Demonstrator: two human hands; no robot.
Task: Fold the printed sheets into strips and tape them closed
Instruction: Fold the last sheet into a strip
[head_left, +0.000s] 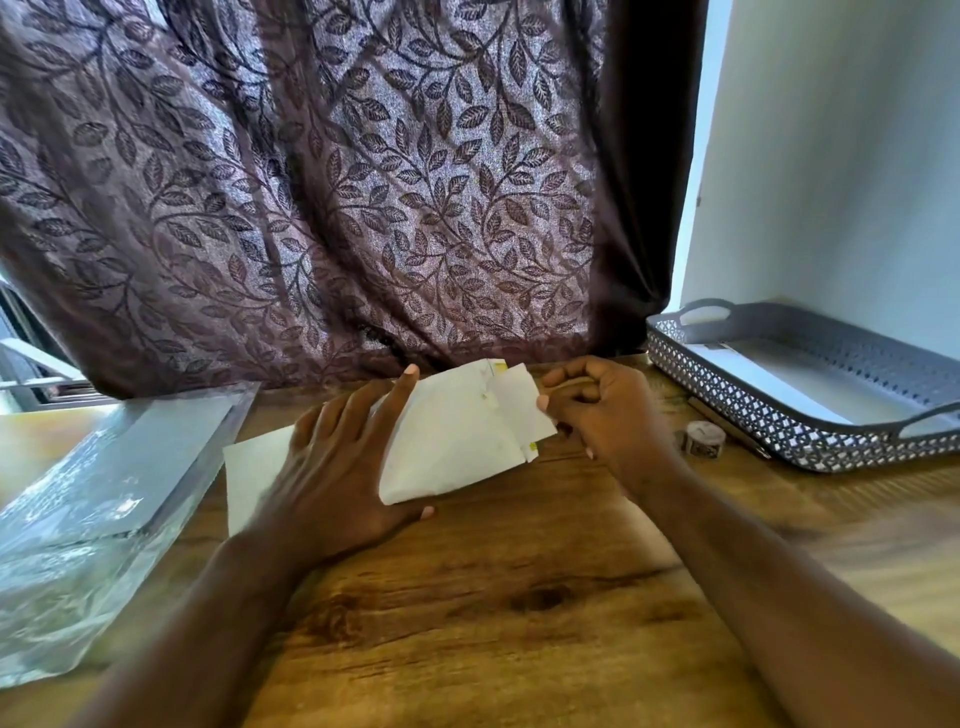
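Your left hand (343, 467) lies flat with straight fingers on the folded sheet (457, 447) at the middle of the bench (519, 597); your right hand (602, 410) pinches its right edge, near the tape roll (705, 439).

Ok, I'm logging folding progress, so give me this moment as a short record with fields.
sheet: white folded paper sheet, partly folded, over brown wooden table
left hand: straight fingers steady the sheet
right hand: pinches the sheet's folded flap
tape: small tape roll on the table, untouched, beside grey perforated tray
far left: clear plastic-wrapped pack
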